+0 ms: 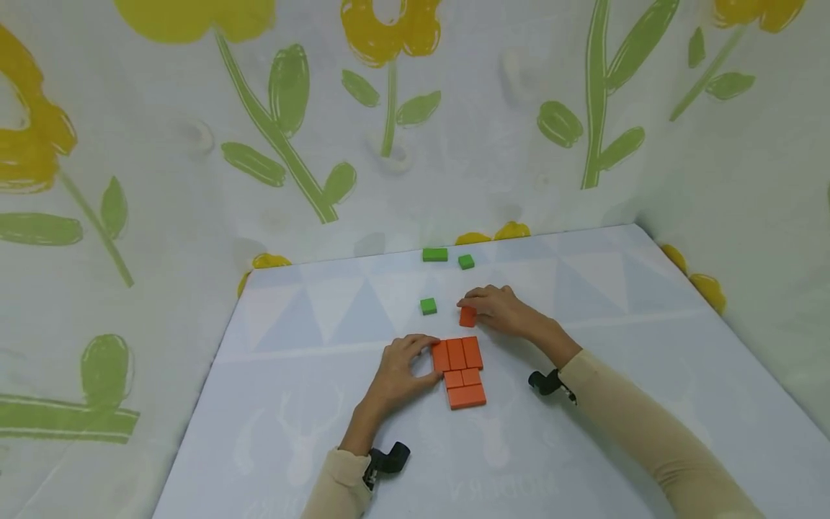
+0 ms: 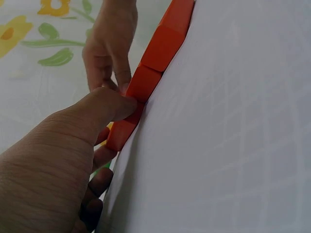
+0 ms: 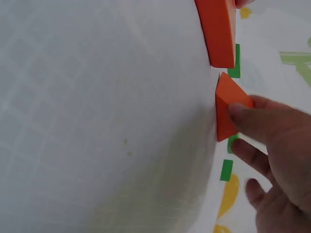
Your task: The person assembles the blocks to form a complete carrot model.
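Orange-red blocks lie flat and close together: a row of three oblong blocks [image 1: 456, 354], two small blocks [image 1: 462, 378] below, then a wide block [image 1: 466, 396]. My left hand [image 1: 402, 369] grips the leftmost oblong block [image 1: 440, 355], thumb at its near end and index finger at its far end. Just beyond the row, my right hand [image 1: 504, 311] pinches a separate orange-red block [image 1: 467, 317]. In the right wrist view, the thumb presses this orange-red block [image 3: 225, 116], which touches or nearly touches the table; its far side is hidden.
A small green block [image 1: 428, 306] lies left of the right hand. Farther back are a long green block [image 1: 434, 254] and another small green block [image 1: 466, 262]. Flower-patterned sheeting [image 1: 467, 166] rises behind the pale table [image 1: 272, 404]. Each wrist carries a black camera [image 1: 389, 458].
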Available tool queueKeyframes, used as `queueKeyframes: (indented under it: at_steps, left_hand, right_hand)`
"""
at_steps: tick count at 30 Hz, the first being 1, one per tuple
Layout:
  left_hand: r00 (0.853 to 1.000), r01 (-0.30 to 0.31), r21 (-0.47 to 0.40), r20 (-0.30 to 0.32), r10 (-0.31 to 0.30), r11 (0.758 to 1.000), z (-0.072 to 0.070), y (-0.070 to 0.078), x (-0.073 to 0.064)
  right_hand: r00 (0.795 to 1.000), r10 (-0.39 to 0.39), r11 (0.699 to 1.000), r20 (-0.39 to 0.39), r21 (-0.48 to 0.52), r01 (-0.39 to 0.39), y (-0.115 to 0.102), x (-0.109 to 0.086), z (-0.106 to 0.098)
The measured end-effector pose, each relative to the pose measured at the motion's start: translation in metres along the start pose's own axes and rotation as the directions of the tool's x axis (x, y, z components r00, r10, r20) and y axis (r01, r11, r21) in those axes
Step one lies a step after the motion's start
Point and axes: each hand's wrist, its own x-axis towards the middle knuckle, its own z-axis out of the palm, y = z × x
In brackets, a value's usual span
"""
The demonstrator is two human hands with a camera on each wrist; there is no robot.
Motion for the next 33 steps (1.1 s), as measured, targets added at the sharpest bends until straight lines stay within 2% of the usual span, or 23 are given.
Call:
queueKeyframes:
  at_steps: [3, 7, 10, 15, 19, 27, 33]
  left_hand:
    - [1.0, 0.001, 0.005, -0.006, -0.001, 1.0, 0.001, 0.0, 0.0]
    - [1.0, 0.001, 0.016, -0.002, -0.001, 1.0, 0.002, 0.0, 0.0]
    - [1.0, 0.003, 0.022, 0.008, -0.004, 1.0, 0.001, 0.001, 0.001]
    - [1.0, 0.009, 0.032, 0.005, -0.009, 0.999, 0.0, 0.001, 0.001]
    - [1.0, 0.006, 0.03, 0.007, -0.006, 1.0, 0.0, 0.001, 0.0]
    - [1.0, 0.012, 0.009, 0.003, -0.012, 1.0, 0.0, 0.003, 0.0]
    - [1.0, 0.015, 0.008, 0.002, -0.015, 1.0, 0.001, 0.001, 0.0]
  right_hand:
    - [0.997, -0.041, 0.999, -0.063, -0.014, 0.04, 0.0, 0.002, 0.0]
    - [0.994, 0.007, 1.0, -0.11, -0.016, -0.009, -0.001, 0.0, 0.001]
    - [0.993, 0.031, 1.0, -0.112, 0.002, -0.031, -0.001, -0.004, 0.0]
    - [0.997, -0.014, 1.0, -0.072, 0.026, 0.016, 0.002, -0.008, -0.006]
    - [0.999, -0.02, 1.0, -0.047, 0.014, 0.021, 0.005, -0.013, -0.008]
    - [0.988, 0.024, 0.996, -0.15, 0.089, -0.011, 0.005, -0.022, -0.009]
    - [0.986, 0.055, 0.993, -0.157, 0.114, -0.037, -0.011, -0.035, -0.016]
